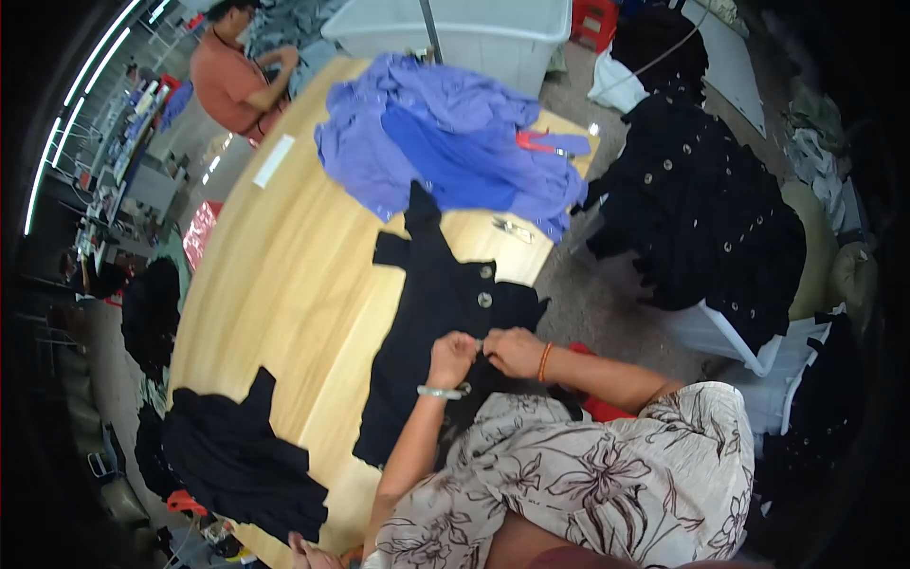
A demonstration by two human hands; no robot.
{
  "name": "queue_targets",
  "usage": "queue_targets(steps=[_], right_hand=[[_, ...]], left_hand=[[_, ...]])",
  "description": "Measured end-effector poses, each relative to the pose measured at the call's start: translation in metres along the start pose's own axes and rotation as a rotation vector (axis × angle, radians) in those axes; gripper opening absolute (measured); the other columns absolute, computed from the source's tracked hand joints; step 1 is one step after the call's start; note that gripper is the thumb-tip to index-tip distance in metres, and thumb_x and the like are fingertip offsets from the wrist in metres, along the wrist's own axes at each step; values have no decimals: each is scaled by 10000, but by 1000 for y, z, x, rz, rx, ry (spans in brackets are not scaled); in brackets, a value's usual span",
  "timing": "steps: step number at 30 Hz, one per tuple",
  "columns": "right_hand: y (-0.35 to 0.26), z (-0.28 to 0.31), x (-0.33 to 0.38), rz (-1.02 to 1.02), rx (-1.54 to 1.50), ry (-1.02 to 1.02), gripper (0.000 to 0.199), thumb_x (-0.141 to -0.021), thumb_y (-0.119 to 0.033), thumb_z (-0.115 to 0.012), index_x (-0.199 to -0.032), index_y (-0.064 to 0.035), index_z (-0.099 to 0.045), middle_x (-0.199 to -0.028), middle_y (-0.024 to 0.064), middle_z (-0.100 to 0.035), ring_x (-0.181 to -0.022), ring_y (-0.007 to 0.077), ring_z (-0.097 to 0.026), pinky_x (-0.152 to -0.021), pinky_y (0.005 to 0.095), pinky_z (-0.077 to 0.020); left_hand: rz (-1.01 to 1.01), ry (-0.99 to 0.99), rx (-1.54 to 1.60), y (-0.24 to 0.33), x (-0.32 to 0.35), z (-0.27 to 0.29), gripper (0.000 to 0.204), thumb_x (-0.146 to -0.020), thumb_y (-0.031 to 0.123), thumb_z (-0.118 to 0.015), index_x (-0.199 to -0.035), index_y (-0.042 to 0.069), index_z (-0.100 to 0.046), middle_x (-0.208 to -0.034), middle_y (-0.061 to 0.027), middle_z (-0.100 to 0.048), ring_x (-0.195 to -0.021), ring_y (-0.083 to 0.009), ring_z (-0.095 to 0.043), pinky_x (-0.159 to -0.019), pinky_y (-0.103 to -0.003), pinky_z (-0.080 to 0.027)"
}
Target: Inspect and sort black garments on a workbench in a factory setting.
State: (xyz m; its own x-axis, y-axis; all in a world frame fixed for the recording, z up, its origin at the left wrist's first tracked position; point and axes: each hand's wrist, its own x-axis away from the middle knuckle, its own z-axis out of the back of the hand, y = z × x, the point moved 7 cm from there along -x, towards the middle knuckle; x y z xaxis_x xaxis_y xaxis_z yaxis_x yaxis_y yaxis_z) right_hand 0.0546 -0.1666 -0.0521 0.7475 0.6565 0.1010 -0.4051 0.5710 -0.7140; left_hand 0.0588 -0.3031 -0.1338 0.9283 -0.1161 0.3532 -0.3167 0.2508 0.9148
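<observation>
A long pale wooden worktable [284, 284] fills the middle of the head view, running away from the person toward a large white plastic bin [493, 33] at its far end. A heap of crumpled blue-violet garments [445, 142] lies on the far part of the table, with a small pair of metal snips [513, 229] just beside its near edge. To the right, off the table, a big pile of black buttoned garments [701, 218] is stacked on a white support.

The black buttoned garment [441, 322] being worked lies flat on the table, its long axis running from the person straight away toward the blue heap, its near end under the hands. A second loose black garment [242, 460] sits well apart at the near left corner.

Both hands meet at the near end of the black buttoned garment, on its right side. The left hand [452, 358], with a pale bangle at the wrist, has its fingers curled tight on a fold of the cloth. The right hand [515, 351], with an orange band at the wrist, pinches the same spot from the right, fingertips touching the left hand's. The rest of the garment stretches forward from the fingers, and neither hand is clearly nearer.
</observation>
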Motion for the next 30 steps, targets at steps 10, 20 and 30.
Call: queue_targets(steps=[10, 20, 30], right_hand=[[-9, 0, -9, 54, 138, -73, 256, -838, -104, -576, -1067, -6, -513, -909, 209, -609, -807, 390, -641, -697, 460, -516], [-7, 2, -23, 266, 187, -125, 251, -833, -189, -566, -939, 37, -589, -847, 214, -591, -754, 379, -638, -662, 442, -525], [8, -7, -32, 258, 60, -351, 294, -831, -173, -573, -1022, 44, -627, -984, 236, -613, -896, 395, -623, -798, 442, -511]], left_hand=[[268, 44, 346, 8, 16, -1, 91, -876, -19, -598, -836, 8, -675, -727, 3, -630, -594, -64, -537, -549, -192, -424], [312, 8, 475, -7, 25, -2, 90, -916, 51, -602, -920, -6, -671, -843, -13, -670, -728, -75, -587, -669, -206, -471], [-149, 370, -214, 63, 59, 4, 165, -811, 50, -660, -954, -25, -696, -893, -184, -694, -838, -256, -683, -764, -319, -506]])
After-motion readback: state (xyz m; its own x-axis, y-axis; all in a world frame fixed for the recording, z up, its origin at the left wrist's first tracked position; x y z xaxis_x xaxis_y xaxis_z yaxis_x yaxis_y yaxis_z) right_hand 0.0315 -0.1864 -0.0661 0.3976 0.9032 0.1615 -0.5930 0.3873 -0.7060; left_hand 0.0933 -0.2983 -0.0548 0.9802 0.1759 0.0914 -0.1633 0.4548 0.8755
